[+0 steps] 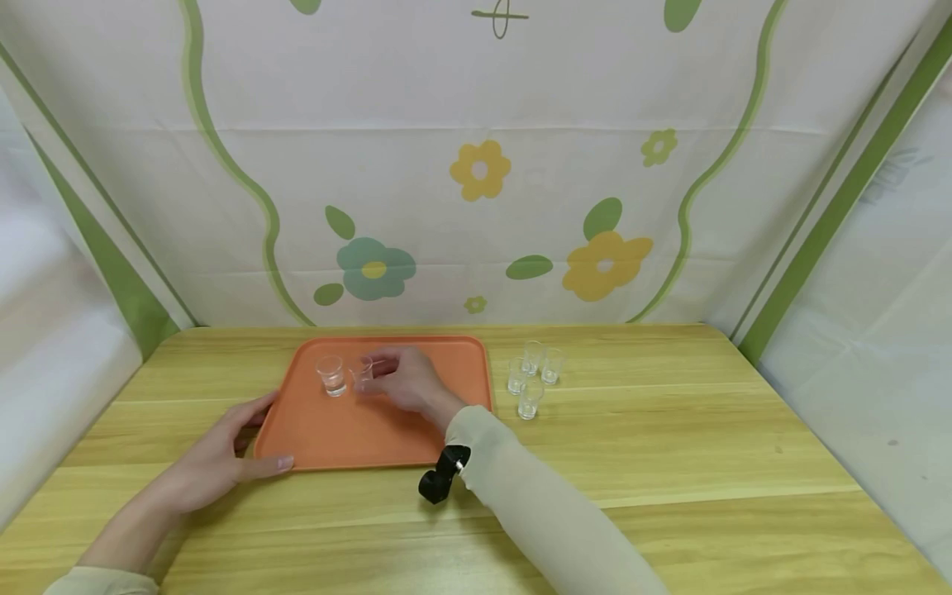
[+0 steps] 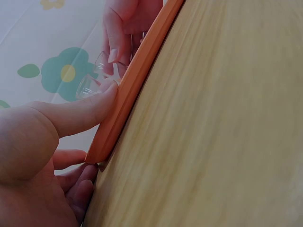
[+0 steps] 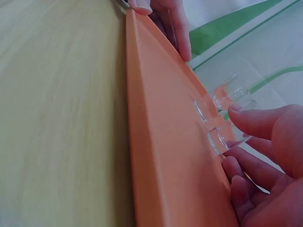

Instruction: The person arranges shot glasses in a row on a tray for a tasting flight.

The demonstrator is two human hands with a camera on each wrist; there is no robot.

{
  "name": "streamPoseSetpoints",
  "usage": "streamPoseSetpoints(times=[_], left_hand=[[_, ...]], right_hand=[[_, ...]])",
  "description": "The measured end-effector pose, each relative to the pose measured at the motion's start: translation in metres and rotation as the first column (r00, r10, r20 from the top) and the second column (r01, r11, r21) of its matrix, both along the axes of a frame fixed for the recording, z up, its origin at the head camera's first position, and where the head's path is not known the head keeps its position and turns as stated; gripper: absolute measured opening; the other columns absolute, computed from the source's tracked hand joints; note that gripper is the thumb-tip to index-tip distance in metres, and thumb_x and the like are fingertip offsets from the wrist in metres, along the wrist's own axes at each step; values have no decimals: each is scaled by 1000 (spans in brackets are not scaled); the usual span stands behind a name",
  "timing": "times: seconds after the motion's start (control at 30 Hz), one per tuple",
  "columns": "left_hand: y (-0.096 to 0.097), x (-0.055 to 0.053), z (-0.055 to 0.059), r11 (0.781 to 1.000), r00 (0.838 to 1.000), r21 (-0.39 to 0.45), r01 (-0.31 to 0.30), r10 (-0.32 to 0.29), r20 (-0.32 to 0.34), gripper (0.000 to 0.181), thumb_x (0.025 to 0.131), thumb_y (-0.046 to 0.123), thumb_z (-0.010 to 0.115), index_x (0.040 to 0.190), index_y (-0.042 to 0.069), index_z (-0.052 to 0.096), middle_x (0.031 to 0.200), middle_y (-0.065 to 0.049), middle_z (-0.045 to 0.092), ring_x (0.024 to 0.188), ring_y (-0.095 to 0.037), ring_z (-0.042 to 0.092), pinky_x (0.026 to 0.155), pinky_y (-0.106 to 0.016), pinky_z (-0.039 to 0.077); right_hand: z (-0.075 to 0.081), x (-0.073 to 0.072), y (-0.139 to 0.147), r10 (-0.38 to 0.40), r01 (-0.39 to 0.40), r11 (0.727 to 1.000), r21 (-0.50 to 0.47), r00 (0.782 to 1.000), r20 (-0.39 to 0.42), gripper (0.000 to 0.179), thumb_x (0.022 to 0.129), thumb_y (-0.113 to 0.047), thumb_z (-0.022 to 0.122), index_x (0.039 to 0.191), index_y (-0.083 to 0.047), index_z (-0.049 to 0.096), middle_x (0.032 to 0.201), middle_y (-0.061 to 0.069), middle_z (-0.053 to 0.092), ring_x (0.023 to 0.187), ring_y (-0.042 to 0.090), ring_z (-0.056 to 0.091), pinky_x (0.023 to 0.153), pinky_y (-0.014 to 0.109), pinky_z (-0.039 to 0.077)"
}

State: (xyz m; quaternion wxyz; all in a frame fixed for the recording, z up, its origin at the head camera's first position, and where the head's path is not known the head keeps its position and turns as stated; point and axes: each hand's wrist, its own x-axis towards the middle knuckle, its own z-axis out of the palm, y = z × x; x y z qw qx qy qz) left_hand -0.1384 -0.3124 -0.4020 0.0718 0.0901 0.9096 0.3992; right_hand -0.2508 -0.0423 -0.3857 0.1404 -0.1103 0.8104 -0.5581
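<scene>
An orange tray lies on the wooden table. My left hand holds its near left corner, thumb along the front rim and fingers at the left side. Over the tray's left half, my right hand pinches a small clear shot glass between thumb and fingers. In the right wrist view the base of this glass is right at the tray surface. Just left of it, a second shot glass stands upright on the tray.
Several more clear shot glasses stand grouped on the table to the right of the tray. A white cloth with printed flowers rises behind the table, and similar cloth hangs at both sides.
</scene>
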Motion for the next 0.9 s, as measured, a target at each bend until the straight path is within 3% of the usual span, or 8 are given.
streamPoseSetpoints(times=[0.37, 0.67, 0.9], left_hand=[[2, 0, 1, 1000, 1000, -1, 2, -2, -1, 100, 95, 26, 81, 166, -7, 19, 153, -31, 41, 131, -47, 53, 86, -17, 45], [1, 0, 1, 1000, 1000, 11, -1, 1, 6, 100, 96, 25, 81, 167, -6, 18, 153, -31, 40, 130, -46, 52, 86, -17, 45], [1, 1, 1, 1000, 1000, 2, -5, 5, 5, 100, 96, 25, 81, 167, -6, 18, 153, -31, 41, 131, -47, 52, 86, -17, 44]], right_hand=[[10, -1, 12, 49, -48, 998, -49, 999, 2, 51, 89, -18, 88, 136, -11, 72, 113, 0, 79, 105, 11, 73, 86, 27, 57], [35, 6, 27, 65, -68, 996, -57, 997, -48, 45, 93, -19, 84, 136, -15, 72, 128, 6, 77, 111, 16, 71, 94, 33, 57], [55, 12, 46, 98, -108, 988, -115, 991, -85, 47, 94, -19, 83, 139, -16, 70, 129, 5, 77, 117, 22, 70, 98, 31, 56]])
